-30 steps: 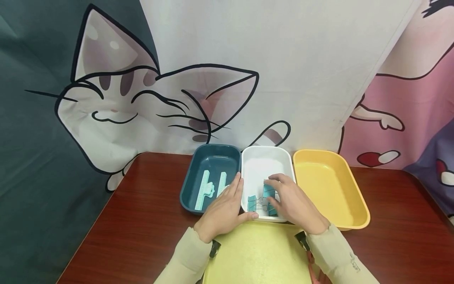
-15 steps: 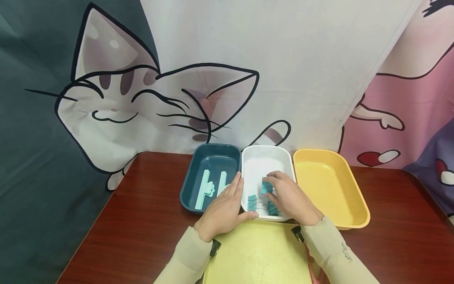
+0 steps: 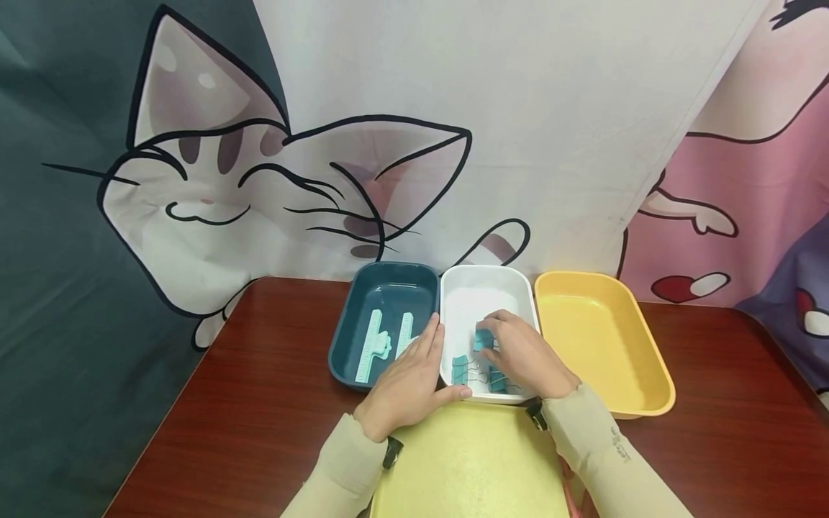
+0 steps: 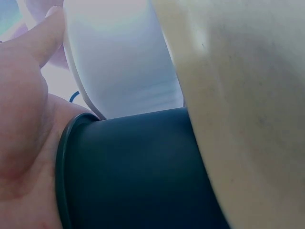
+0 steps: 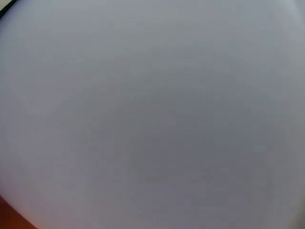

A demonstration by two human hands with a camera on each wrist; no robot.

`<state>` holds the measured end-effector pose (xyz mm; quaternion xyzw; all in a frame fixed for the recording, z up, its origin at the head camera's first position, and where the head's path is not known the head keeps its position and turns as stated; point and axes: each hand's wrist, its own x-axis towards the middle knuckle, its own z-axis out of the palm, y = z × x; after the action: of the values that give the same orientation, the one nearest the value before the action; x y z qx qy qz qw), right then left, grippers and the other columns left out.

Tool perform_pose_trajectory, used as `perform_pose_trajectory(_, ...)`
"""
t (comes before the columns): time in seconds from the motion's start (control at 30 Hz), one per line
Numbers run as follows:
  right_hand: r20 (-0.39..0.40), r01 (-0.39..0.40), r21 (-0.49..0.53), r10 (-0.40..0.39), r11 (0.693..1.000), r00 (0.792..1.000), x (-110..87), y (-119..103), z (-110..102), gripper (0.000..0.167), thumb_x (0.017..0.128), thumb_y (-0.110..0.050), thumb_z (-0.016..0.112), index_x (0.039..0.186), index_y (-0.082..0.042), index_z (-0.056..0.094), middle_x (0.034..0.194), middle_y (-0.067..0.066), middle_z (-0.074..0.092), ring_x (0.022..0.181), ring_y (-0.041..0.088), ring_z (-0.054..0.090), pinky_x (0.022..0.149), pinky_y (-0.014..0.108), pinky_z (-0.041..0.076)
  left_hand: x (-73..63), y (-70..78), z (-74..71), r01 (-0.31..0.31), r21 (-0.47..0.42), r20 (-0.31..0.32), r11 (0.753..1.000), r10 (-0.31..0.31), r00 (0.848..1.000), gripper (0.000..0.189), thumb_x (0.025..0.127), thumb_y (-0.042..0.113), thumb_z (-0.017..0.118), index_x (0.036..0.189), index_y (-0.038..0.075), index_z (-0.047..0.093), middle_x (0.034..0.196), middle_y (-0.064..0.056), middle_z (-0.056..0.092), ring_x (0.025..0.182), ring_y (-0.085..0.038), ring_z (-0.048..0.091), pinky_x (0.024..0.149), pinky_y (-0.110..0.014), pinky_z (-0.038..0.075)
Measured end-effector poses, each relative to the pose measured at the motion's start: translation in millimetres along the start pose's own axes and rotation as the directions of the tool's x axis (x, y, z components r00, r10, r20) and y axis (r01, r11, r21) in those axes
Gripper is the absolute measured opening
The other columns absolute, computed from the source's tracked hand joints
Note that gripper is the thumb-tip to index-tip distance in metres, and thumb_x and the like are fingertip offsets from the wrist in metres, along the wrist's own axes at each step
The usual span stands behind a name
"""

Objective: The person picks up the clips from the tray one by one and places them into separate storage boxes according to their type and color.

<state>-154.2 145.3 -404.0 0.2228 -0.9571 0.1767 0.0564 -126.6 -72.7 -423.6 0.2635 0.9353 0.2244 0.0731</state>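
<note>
My right hand [image 3: 527, 355] reaches into the white tray [image 3: 486, 284] and pinches a teal binder clip [image 3: 483, 339] between thumb and fingers. Closer to the tray's near side lie another binder clip [image 3: 460, 370] and a further binder clip [image 3: 497, 380], their wire handles showing. My left hand [image 3: 408, 383] lies with straight fingers across the adjoining rims of the dark blue tray [image 3: 339, 350] and the white one, its thumb at the white tray's near rim. In the left wrist view the palm is against the blue rim [image 4: 62, 157]. The right wrist view is filled by a blurred pale surface.
Two mint ruler clips, one a whole ruler clip [image 3: 372, 347] and one partly covered by my left hand, lie in the blue tray. A yellow tray [image 3: 602, 345] stands on the right. A pale yellow board [image 3: 473, 460] is in front, on the brown table [image 3: 246, 410].
My right hand has shifted a little left and away from me inside the white tray, with the binder clip moving along. My left hand stays in place.
</note>
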Motion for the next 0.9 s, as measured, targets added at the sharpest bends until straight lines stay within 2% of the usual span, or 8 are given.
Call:
perform_pose_trajectory(0.53, 0.068, -0.054, 0.041, 0.051, 0.998, 0.996, 8.9, 6, 11, 0.035, 0.081, -0.004, 0.082, 0.112, 0.006, 0.070, 0.112, 0.020, 0.068, 0.104, 0.033, 0.066, 0.095, 0.049, 0.052, -0.2, 0.1, -0.1, -0.003, -0.010, 0.002, 1.000, 0.003, 1.000, 0.104, 0.093, 0.065, 0.057, 0.160, 0.001, 0.011, 0.169, -0.009, -0.005, 0.153, -0.025, 0.015, 0.120, -0.042, 0.026)
perform_pose_trajectory(0.9, 0.074, -0.041, 0.056, 0.037, 0.998, 0.997, 13.6, 7, 14, 0.035, 0.080, -0.002, 0.082, 0.111, 0.006, 0.070, 0.111, 0.019, 0.068, 0.103, 0.033, 0.066, 0.095, 0.048, 0.052, 0.1, 0.8, -0.5, -0.001, -0.008, 0.006, 1.000, 0.001, 1.000, 0.104, 0.093, 0.065, 0.057, 0.160, 0.001, 0.011, 0.169, -0.010, -0.005, 0.153, -0.024, 0.014, 0.120, -0.042, 0.025)
